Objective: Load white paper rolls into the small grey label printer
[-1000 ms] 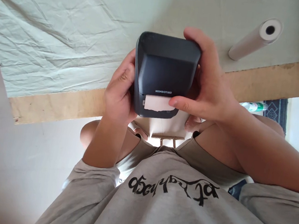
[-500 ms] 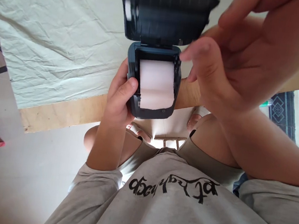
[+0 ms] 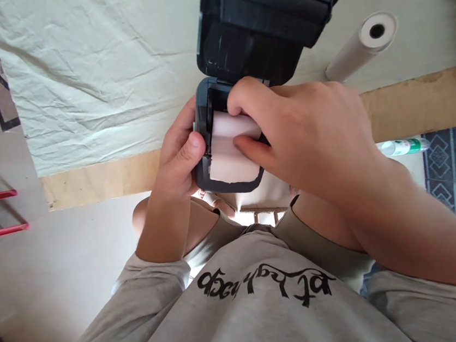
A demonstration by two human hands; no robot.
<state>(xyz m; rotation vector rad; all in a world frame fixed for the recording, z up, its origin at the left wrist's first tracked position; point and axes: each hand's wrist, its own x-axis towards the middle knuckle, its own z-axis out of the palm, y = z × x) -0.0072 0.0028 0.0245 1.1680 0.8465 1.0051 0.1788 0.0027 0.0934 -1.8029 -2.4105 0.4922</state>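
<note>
A creased pale cloth (image 3: 99, 68) spreads across the upper frame. At centre, the left hand (image 3: 178, 157) wraps the side of the black printer (image 3: 230, 187), lid (image 3: 260, 32) raised; the right hand (image 3: 310, 134), partly curled, touches the white paper roll (image 3: 228, 149) inside; whether it pinches, I cannot tell.

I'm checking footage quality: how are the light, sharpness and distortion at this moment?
Head view: the bright patch between the thighs glares nearly white; head view: the dark open lid shows little fine detail near its hinge; head view: the bottle is too soft to read; head view: the white roll slants, perhaps from lens distortion.
</note>
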